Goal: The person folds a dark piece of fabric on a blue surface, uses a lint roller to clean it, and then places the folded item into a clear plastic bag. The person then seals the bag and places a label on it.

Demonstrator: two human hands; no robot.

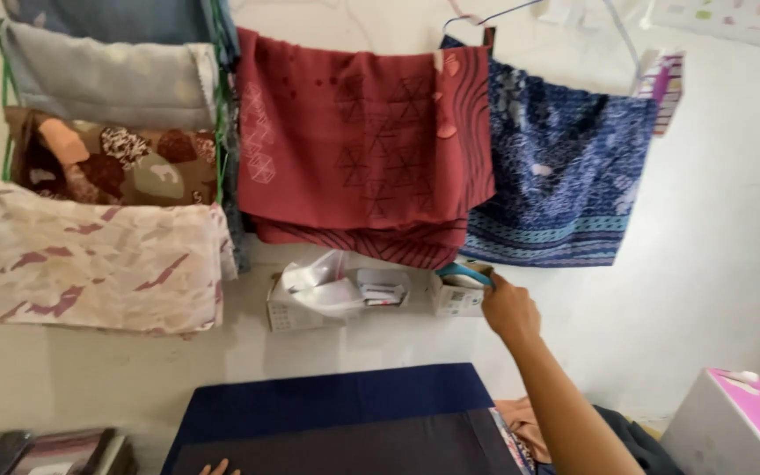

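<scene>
The right hand (510,310) is reaching up to the small cardboard box (456,295) fixed on the wall just below the red cloth (358,145), its grip closing around a teal-handled tool (466,274) at the box's top, not yet brought down, while only the left hand's fingertips (218,467) are resting flat, released, on the dark fabric (345,422) below that box.

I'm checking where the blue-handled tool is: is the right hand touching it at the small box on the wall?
Touching. The head view shows the right hand closed on the blue-handled tool, no gap, above the small box.
</scene>
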